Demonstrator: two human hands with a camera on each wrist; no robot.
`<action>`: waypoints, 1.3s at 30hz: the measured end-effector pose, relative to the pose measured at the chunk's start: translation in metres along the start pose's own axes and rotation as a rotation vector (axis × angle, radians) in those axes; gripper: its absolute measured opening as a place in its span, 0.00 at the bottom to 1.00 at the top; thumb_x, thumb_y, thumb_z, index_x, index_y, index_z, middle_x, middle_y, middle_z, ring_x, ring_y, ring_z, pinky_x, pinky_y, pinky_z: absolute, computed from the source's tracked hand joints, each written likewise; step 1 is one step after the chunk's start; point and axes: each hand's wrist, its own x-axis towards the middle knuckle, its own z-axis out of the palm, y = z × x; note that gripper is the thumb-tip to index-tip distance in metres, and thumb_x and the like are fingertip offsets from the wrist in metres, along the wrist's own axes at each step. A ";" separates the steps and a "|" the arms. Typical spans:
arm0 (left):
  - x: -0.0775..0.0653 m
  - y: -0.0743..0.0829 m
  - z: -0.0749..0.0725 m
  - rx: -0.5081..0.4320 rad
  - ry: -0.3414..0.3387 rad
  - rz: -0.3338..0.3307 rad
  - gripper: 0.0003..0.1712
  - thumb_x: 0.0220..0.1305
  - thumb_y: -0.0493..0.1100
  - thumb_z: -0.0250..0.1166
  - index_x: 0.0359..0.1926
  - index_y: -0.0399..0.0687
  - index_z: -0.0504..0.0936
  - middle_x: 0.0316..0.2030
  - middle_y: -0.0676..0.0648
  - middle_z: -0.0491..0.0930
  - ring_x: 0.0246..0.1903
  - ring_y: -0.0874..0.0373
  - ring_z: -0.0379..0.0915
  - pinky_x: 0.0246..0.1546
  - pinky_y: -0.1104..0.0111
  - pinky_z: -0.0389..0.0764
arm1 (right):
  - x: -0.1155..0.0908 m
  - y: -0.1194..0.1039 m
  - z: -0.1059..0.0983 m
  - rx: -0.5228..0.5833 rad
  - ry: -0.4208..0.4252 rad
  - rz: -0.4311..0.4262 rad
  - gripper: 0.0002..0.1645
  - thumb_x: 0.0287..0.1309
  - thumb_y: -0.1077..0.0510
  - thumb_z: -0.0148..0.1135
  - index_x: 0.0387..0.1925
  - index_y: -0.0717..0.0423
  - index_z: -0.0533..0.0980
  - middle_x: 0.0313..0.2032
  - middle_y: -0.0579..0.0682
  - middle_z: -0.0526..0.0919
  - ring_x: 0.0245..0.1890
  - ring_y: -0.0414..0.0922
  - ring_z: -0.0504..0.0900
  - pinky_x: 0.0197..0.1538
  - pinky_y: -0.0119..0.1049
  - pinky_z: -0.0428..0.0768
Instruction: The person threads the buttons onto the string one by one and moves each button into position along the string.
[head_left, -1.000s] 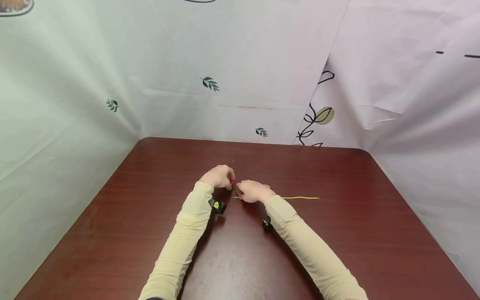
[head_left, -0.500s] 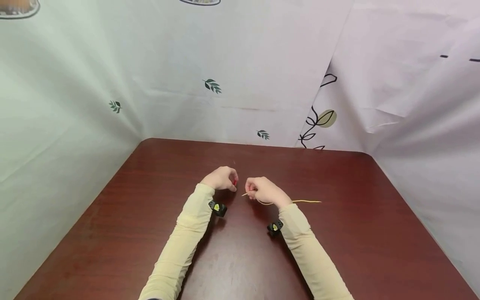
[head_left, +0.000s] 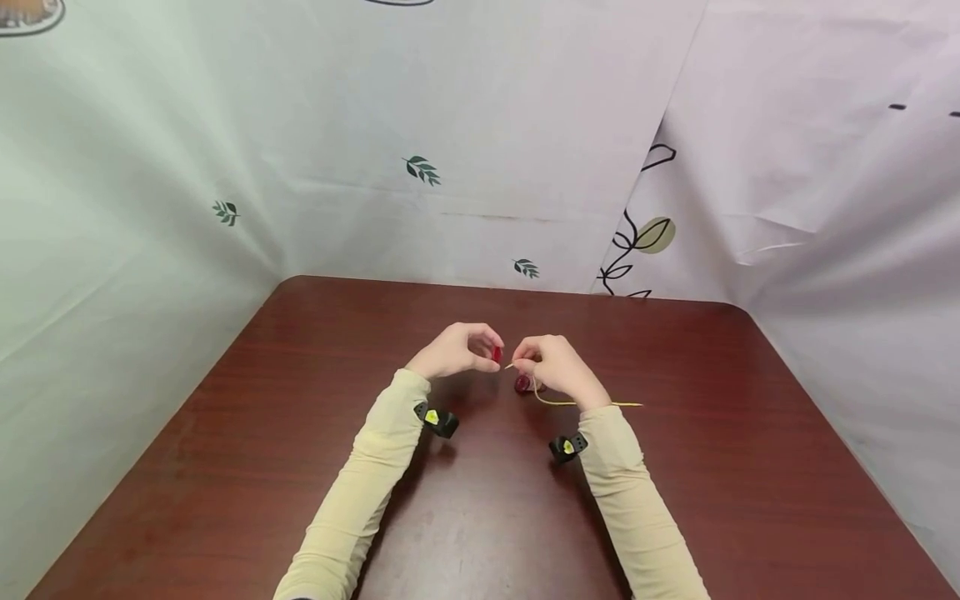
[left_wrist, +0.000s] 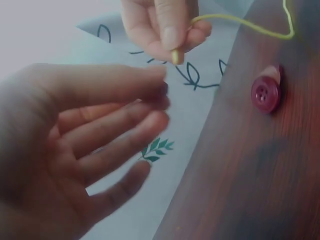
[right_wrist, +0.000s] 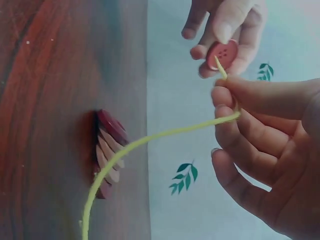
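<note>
In the head view my left hand [head_left: 453, 352] pinches a red button [head_left: 497, 354] between thumb and fingers, above the table. The right wrist view shows this button [right_wrist: 229, 49] with several holes in its face. Close by on the right, my right hand [head_left: 561, 368] pinches a yellow string [right_wrist: 170, 131] near its end. A short string tip [right_wrist: 220, 67] sticks out past my fingers towards the button's face; whether it touches, I cannot tell. From the right hand the string hangs down in a curve to the table.
Below my right hand, several buttons [right_wrist: 110, 150] lie leaning in an overlapping row, dark red and pale pink, on the dark red-brown table [head_left: 465, 517]. White cloth [head_left: 337, 167] with leaf prints hangs behind and beside the table.
Both hands have risen and shifted right, the left with the red button. The right hand has lifted the string's end off the table. The button row has come into sight beneath it.
</note>
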 end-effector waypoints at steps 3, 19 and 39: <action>0.001 0.002 0.002 -0.034 0.029 0.022 0.20 0.52 0.38 0.74 0.47 0.42 0.81 0.40 0.46 0.85 0.40 0.56 0.81 0.45 0.64 0.81 | -0.001 0.000 -0.004 -0.021 0.051 -0.020 0.05 0.59 0.59 0.63 0.32 0.58 0.82 0.28 0.52 0.86 0.21 0.49 0.81 0.29 0.31 0.75; 0.002 0.005 0.003 -0.109 0.052 0.076 0.18 0.50 0.39 0.75 0.44 0.47 0.82 0.42 0.46 0.86 0.43 0.56 0.81 0.50 0.61 0.81 | 0.000 -0.006 -0.006 0.042 0.193 -0.074 0.05 0.59 0.57 0.65 0.33 0.54 0.82 0.27 0.49 0.85 0.29 0.43 0.79 0.35 0.33 0.75; 0.002 0.008 0.003 -0.113 0.052 0.066 0.18 0.51 0.36 0.74 0.45 0.46 0.82 0.42 0.44 0.85 0.41 0.54 0.81 0.48 0.63 0.81 | 0.001 -0.004 -0.004 0.066 0.170 -0.041 0.06 0.61 0.56 0.64 0.36 0.55 0.82 0.28 0.51 0.85 0.25 0.41 0.77 0.30 0.32 0.75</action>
